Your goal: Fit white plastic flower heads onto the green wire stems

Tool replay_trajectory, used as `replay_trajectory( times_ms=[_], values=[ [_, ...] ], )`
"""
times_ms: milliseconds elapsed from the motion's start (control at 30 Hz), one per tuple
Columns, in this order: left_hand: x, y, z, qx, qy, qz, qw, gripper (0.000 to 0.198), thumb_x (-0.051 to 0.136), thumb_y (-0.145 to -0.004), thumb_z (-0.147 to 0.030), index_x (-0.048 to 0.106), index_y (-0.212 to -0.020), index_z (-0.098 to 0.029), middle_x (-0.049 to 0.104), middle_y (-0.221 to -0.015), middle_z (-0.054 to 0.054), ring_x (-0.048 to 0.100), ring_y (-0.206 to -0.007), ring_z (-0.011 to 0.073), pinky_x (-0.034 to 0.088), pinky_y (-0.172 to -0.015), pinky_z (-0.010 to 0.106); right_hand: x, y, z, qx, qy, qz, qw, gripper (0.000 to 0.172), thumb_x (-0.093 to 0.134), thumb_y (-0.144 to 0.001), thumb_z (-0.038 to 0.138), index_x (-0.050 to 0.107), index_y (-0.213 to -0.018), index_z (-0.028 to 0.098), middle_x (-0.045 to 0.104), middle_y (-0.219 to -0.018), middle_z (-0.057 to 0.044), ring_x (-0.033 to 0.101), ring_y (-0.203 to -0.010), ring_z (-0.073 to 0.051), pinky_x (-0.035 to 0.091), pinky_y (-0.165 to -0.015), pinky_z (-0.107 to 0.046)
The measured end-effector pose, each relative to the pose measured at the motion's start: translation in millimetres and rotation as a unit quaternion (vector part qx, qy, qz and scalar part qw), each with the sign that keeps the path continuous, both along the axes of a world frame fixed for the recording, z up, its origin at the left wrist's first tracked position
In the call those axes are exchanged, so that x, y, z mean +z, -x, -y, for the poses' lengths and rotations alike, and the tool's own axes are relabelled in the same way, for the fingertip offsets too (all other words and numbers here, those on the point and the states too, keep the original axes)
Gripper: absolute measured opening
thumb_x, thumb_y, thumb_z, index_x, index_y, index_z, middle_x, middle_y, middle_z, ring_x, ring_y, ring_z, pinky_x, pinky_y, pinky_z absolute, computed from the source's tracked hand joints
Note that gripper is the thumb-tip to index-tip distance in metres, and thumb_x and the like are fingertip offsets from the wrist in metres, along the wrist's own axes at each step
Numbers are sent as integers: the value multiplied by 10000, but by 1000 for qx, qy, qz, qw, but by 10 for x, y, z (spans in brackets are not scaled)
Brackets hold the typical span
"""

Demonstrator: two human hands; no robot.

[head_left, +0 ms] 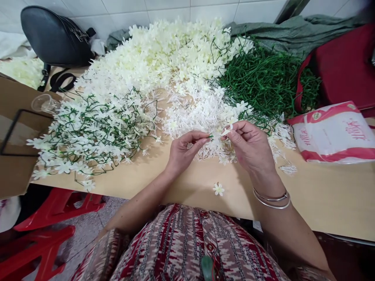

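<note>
Heaped counter (322, 195), one tiny white flower (226, 132) pinched above it.
Across the back, a broad pile of cream blossoms (164, 58) beside tangled green stems (263, 82); nearer, left hand (183, 150) closed narrowly on a thin green stem tip (209, 136), right hand (252, 148) gripping the flower by thumb and forefinger, pale petals small and pointed, just over the spiky white heap (202, 113); lone loose bloom (218, 189) below.

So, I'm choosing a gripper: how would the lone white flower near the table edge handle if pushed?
The lone flower looks thin and small, so probably very light and easily slid. It lies flat on the table, so rolling seems unlikely; petals may flex.
</note>
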State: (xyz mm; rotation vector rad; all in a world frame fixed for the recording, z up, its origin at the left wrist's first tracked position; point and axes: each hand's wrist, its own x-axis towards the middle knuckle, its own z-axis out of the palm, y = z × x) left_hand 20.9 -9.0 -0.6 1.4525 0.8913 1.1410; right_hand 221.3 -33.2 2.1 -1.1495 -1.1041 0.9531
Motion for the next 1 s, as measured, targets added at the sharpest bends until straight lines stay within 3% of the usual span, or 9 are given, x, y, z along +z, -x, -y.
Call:
replay_trajectory(
  times_ms=[233,433,600,867,1000],
  values=[
    [-16,27,56,-12,57,59,997,334,795,-939,-523,739,-1004,-200,776,-864,17,772,-814,137,629,-792,267,29,14,58,74,57,-3,996,305,883,-820,522,759,-903,256,744,-759,10,668,-652,-161,539,-600,-303],
    [31,-8,88,-15,66,68,995,313,805,-932,-501,744,-972,-197,761,-877,10,735,-745,113,599,-750,250,165,83,76,112,120,-25,986,312,910,-792,518,751,-846,255,699,-744,12,621,-659,-138,530,-637,-288],
    [66,12,109,-22,32,35,999,282,790,-946,-482,756,-960,-203,749,-880,22,681,-694,110,567,-690,262,248,101,71,143,147,-35,978,351,932,-743,556,750,-818,266,689,-736,11,599,-661,-144,525,-654,-302],
    [98,88,65,-13,-83,-75,994,240,733,-988,-431,743,-913,-203,705,-811,15,563,-667,105,471,-643,255,216,81,84,155,176,-37,972,350,935,-728,555,758,-806,262,676,-740,12,602,-697,-149,505,-680,-302],
    [80,84,55,-29,-57,-77,995,302,714,-991,-476,711,-888,-192,629,-723,-15,470,-587,89,390,-569,247,169,108,74,160,182,-53,969,381,926,-726,595,753,-798,263,709,-718,9,627,-701,-155,514,-714,-307]
  ],
)
